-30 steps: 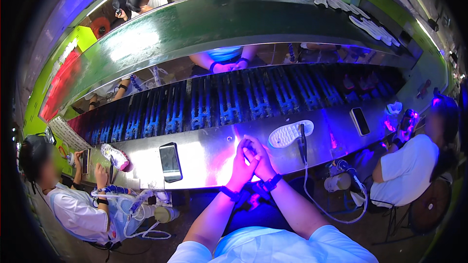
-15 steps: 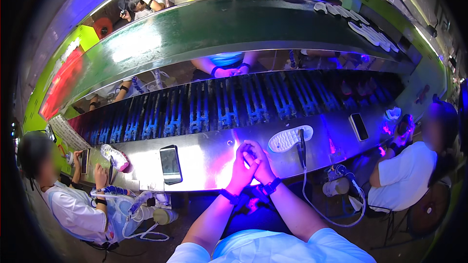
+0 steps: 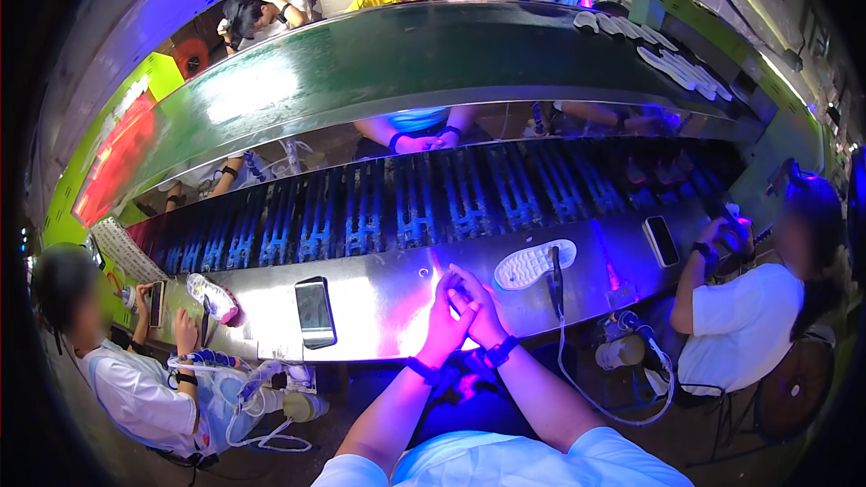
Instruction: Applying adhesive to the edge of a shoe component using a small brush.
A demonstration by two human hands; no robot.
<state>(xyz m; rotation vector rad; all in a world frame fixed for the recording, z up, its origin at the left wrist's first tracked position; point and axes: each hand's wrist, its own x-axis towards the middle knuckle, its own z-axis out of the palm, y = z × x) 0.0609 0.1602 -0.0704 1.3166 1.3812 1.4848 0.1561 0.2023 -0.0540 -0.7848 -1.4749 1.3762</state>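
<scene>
My left hand [image 3: 440, 320] and my right hand [image 3: 484, 314] are clasped together at the near edge of the metal ledge, fingers folded against each other. No object shows between them. Each wrist wears a dark band. Right of my hands lies a white shoe sole [image 3: 520, 269], tread side visible. A slim dark tool [image 3: 557, 281] rests across its right end, a pale cable running down from it. To the left, a dark-screened phone [image 3: 315, 312] lies flat on the ledge.
Beyond the metal ledge [image 3: 379, 293] runs a conveyor with dark slatted bars [image 3: 415, 207], under a green belt [image 3: 397, 54] carrying several white soles [image 3: 690, 72]. Another phone [image 3: 661, 241] lies at right. Co-workers sit on both sides; a white shoe [image 3: 212, 298] is near the left one.
My hands stay clasped in nearly the same place. The co-worker at right has raised both hands, with a shoe-like item. The view has tilted slightly, and the conveyor bars have shifted.
</scene>
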